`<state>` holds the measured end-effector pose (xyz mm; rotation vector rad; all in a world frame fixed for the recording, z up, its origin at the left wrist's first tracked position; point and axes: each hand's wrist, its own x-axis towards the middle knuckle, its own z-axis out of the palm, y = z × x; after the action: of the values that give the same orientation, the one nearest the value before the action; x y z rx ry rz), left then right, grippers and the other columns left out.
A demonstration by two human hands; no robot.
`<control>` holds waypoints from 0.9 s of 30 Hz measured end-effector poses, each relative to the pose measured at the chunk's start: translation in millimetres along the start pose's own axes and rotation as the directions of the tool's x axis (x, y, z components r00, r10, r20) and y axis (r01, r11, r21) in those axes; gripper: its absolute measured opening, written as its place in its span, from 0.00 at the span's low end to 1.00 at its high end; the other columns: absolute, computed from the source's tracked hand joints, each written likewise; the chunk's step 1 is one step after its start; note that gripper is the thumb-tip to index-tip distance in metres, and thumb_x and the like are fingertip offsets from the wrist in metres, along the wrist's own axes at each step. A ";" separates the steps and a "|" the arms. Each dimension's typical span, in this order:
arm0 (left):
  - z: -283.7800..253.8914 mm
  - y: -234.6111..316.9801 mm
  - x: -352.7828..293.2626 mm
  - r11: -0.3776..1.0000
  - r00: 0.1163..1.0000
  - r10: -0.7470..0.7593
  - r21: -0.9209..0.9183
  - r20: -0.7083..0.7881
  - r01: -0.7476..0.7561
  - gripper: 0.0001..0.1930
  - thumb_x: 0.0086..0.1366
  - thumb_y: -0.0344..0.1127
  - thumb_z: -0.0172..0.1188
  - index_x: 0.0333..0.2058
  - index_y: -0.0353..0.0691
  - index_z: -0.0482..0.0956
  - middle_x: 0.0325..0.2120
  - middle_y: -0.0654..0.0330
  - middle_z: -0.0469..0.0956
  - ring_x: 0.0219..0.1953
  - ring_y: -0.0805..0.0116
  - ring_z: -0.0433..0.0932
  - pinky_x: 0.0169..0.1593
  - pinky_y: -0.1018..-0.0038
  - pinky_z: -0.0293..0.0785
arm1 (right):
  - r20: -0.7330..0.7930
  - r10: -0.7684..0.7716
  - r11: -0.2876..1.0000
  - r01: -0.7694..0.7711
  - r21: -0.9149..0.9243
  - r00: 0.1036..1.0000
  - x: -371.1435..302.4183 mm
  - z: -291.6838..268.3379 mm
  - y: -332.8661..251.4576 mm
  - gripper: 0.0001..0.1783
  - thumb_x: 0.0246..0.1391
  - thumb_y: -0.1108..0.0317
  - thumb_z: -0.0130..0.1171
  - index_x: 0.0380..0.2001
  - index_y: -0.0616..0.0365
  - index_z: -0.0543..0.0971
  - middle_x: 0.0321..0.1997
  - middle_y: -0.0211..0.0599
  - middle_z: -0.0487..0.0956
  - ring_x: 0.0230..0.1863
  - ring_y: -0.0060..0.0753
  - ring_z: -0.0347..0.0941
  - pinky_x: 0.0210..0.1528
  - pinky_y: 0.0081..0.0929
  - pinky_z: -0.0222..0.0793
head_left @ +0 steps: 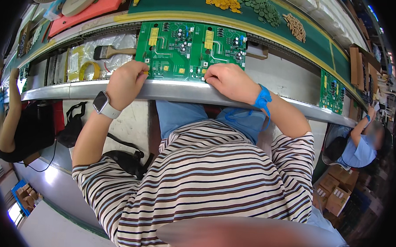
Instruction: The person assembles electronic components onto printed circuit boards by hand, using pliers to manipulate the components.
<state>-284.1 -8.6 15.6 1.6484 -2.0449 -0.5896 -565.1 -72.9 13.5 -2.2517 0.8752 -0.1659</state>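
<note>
A green circuit board panel (170, 56), made of two matching halves, lies across the rails in front of me. Yellow blocks, small black cylinders and other parts stand on it. At its lower left corner my left hand (127, 81) is closed in a pinch, with a bit of yellow showing at the fingertips. My right hand (231, 81) pinches at the near edge of the right half, beside a small yellow part. What its fingers hold, if anything, is hidden. A watch is on my left wrist and a blue strap (263, 99) on my right.
Left of the panel lie a brush (115, 52) and a yellow tape roll (89, 70). Beyond the rail are piles of yellow discs (222, 0), green discs (260, 9) and tan pieces (295, 27). Another board (332, 92) sits to the right. People work at both sides.
</note>
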 end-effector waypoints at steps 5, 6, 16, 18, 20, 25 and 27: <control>4.1 1.1 2.2 0.992 0.999 0.045 0.116 0.002 -0.045 0.04 0.52 0.27 0.55 0.29 0.37 0.74 0.26 0.54 0.74 0.29 0.53 0.74 0.33 0.65 0.72 | -0.095 0.079 0.997 -0.080 -0.008 0.992 -4.7 3.2 -8.9 0.06 0.48 0.69 0.54 0.29 0.60 0.75 0.30 0.42 0.77 0.32 0.44 0.74 0.33 0.34 0.69; 4.4 1.8 1.6 0.989 0.999 0.042 0.143 0.008 -0.043 0.04 0.52 0.27 0.55 0.29 0.37 0.74 0.26 0.54 0.74 0.29 0.53 0.74 0.33 0.64 0.72 | -0.097 0.074 0.997 -0.075 -0.007 0.993 -4.6 2.7 -8.8 0.06 0.48 0.69 0.54 0.29 0.60 0.75 0.30 0.42 0.77 0.32 0.44 0.74 0.33 0.34 0.69; 8.8 8.1 5.0 0.969 0.996 0.083 0.232 0.023 -0.086 0.04 0.52 0.26 0.55 0.28 0.35 0.73 0.25 0.53 0.73 0.30 0.54 0.74 0.33 0.65 0.70 | -0.194 -0.039 0.979 -0.001 -0.205 0.980 -11.6 13.7 -1.7 0.08 0.45 0.67 0.57 0.28 0.60 0.74 0.26 0.42 0.76 0.29 0.46 0.73 0.32 0.38 0.69; 11.8 8.3 5.6 0.962 0.995 0.095 0.253 0.025 -0.098 0.04 0.52 0.26 0.55 0.28 0.35 0.73 0.25 0.53 0.73 0.30 0.53 0.73 0.33 0.65 0.70 | -0.208 -0.036 0.971 -0.014 -0.237 0.978 -13.8 12.0 -1.5 0.08 0.45 0.67 0.58 0.28 0.59 0.74 0.26 0.40 0.76 0.29 0.44 0.73 0.32 0.36 0.69; 13.3 7.4 6.4 0.956 0.994 0.104 0.273 0.027 -0.108 0.04 0.52 0.26 0.55 0.28 0.35 0.73 0.25 0.53 0.72 0.30 0.53 0.73 0.33 0.65 0.70 | -0.290 -0.071 0.984 0.020 -0.177 0.954 -16.7 3.3 -3.4 0.11 0.46 0.65 0.58 0.32 0.59 0.75 0.26 0.39 0.76 0.28 0.40 0.73 0.31 0.33 0.69; 11.7 8.4 1.7 0.949 0.995 0.099 0.298 0.019 -0.100 0.03 0.51 0.25 0.55 0.27 0.35 0.72 0.24 0.53 0.72 0.29 0.53 0.73 0.32 0.64 0.70 | -0.529 0.089 0.967 -0.201 -0.159 0.844 -23.1 -61.6 34.6 0.16 0.47 0.64 0.58 0.40 0.58 0.74 0.27 0.39 0.76 0.28 0.34 0.74 0.30 0.29 0.70; 10.9 7.2 1.0 0.946 0.995 0.100 0.306 0.024 -0.103 0.03 0.51 0.25 0.55 0.27 0.35 0.72 0.24 0.53 0.72 0.29 0.53 0.73 0.32 0.64 0.70 | -0.704 -0.012 0.894 -0.307 -0.325 0.710 -26.1 -95.4 94.2 0.17 0.48 0.63 0.58 0.41 0.57 0.74 0.32 0.42 0.76 0.31 0.40 0.74 0.33 0.32 0.70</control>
<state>-296.4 -7.7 11.0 1.6937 -2.3044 -0.2506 -669.7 -159.9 25.9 -2.5195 1.6244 -0.8736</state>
